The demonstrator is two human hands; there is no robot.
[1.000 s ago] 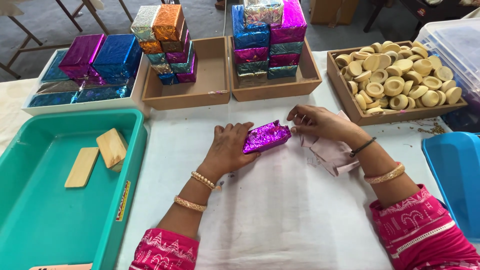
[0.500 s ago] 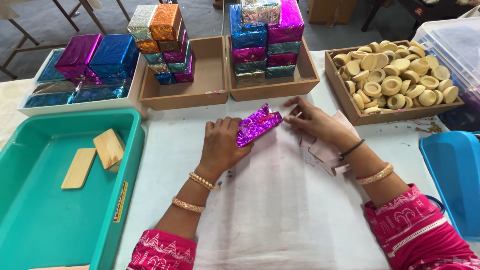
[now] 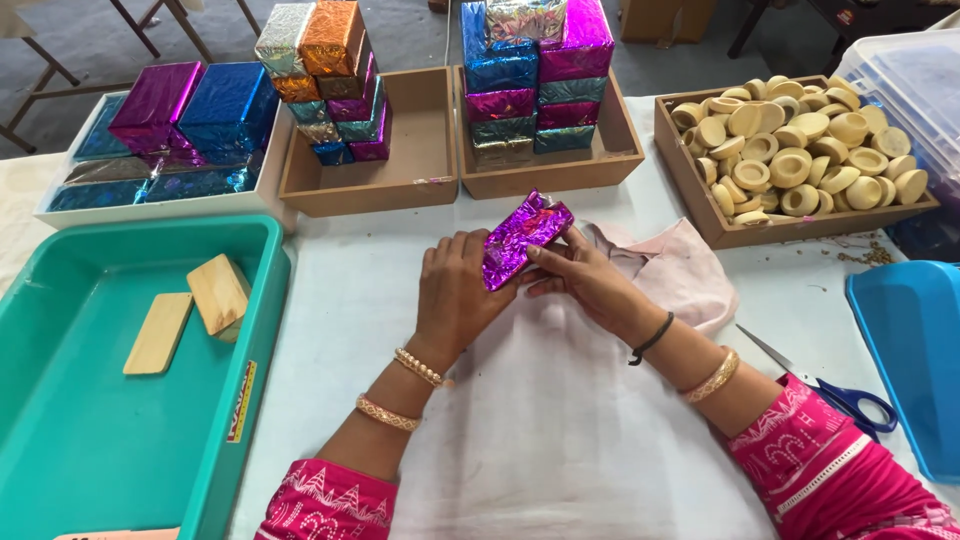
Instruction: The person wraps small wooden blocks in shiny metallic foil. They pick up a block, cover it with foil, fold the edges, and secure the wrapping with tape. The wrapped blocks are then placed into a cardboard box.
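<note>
Since a moment ago the purple foil packet [image 3: 524,238] has tilted up — both your left hand [image 3: 458,296] and right hand [image 3: 590,282] pinch it with fingers pressed together, its top end unfolded; two bare blocks [image 3: 190,310] wait at left.

A block in crinkled, glossy purple foil [image 3: 524,238] catches the light above a worktop [image 3: 350,290] covered in matt white cloth. Stacks of shiny foil-wrapped blocks [image 3: 535,80] fill plain matt wooden trays [image 3: 420,180], beside smooth pale wooden cups [image 3: 800,150]. Two bare, unfinished wooden blocks [image 3: 190,310] lie in a smooth teal plastic tray [image 3: 100,450].
</note>
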